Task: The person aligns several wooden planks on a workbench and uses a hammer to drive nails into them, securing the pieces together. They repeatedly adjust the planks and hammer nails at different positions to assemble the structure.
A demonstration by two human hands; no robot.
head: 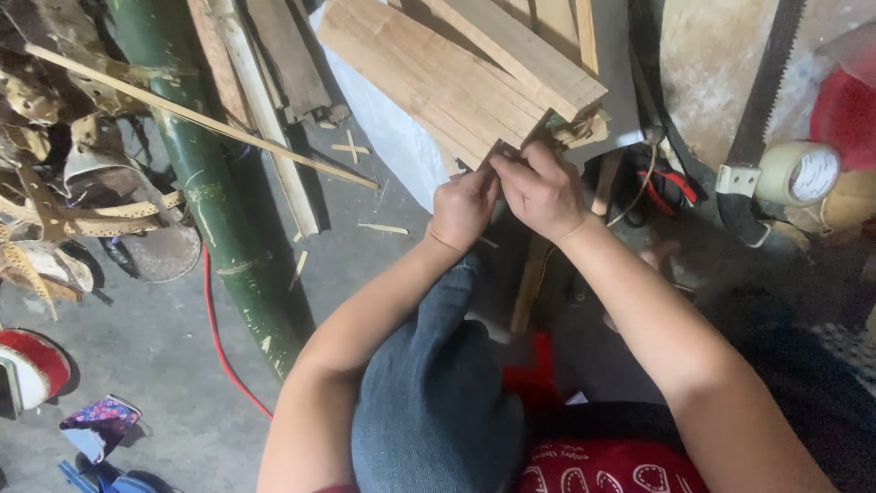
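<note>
**Two hands pinched together at the end of a plank stack**

The wooden planks [456, 73] are pale, rough-sawn and flat, with straight grain and square-cut ends; at least three lie stacked and slanting from the top of the view down toward the hands. Left of them a thick green bamboo pole [219, 210], smooth and jointed, runs down across the grey concrete floor [155, 347]; a thin red cable [224, 351] curves beside its lower part; one long split bamboo strip [201, 119] crosses it, and a few short pale slivers lie scattered on the floor. At the right edge sit one roll of cream tape [801, 172] and one saw blade [762, 87], dark and toothed. Both forearms reach forward over a raised knee in blue denim; the left hand [464, 208] and right hand [540, 190] meet at the planks' lower end, fingers curled tight and knuckles up, touching each other; what they pinch is hidden between them.
</note>
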